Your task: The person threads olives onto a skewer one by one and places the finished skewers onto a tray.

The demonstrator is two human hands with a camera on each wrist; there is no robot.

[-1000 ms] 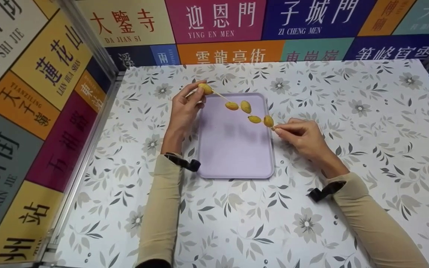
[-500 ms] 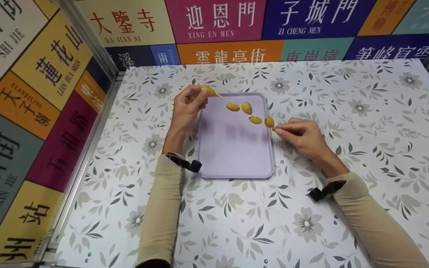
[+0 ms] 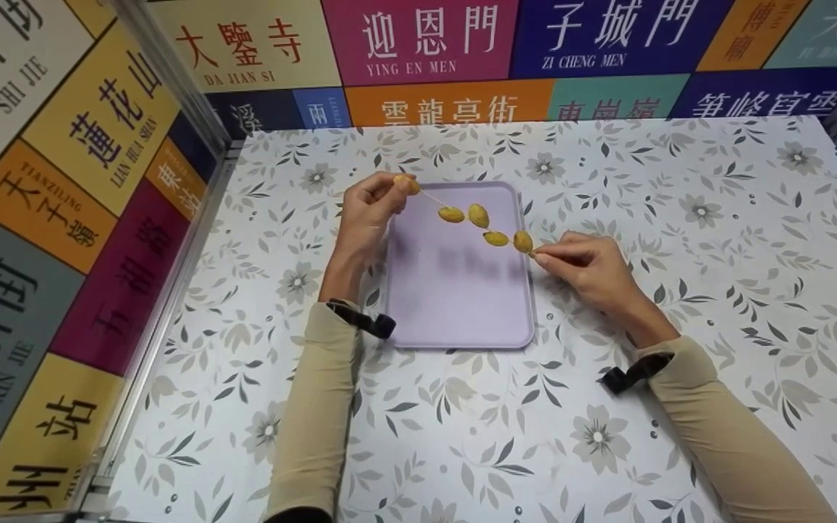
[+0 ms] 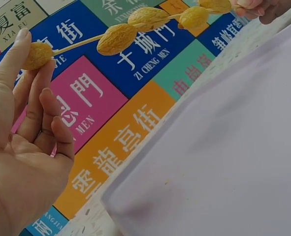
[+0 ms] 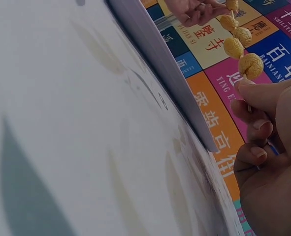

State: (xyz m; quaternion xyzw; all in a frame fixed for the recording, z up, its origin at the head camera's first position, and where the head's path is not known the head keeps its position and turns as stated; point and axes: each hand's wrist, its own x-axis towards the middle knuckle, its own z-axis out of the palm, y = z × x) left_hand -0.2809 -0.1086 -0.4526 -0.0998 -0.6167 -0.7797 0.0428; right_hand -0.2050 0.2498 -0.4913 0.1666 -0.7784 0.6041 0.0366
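Above the lilac tray (image 3: 462,309), several wrinkled yellow oval fruits (image 4: 116,39) are threaded on a thin wooden skewer (image 4: 79,44). My left hand (image 3: 368,214) pinches the end fruit (image 4: 38,56) between thumb and fingers, at the skewer's far left end. A bare stretch of stick separates that fruit from the others, which sit close together. On the right, my right hand (image 3: 593,274) pinches the skewer's other end between thumb and forefinger, just below the last fruit (image 5: 250,66). The skewer slopes down toward the right. Fingertips partly cover the end fruit in the head view.
A white table (image 3: 680,290) with a grey leaf and flower print lies under the tray. Panels with coloured lettering (image 3: 426,43) stand along the back and left. Dark straps with small cameras (image 3: 382,325) sit on both wrists.
My left hand has lowered slightly and shifted a little right with the end fruit, so the skewer slopes less. The right hand has stayed nearly still.
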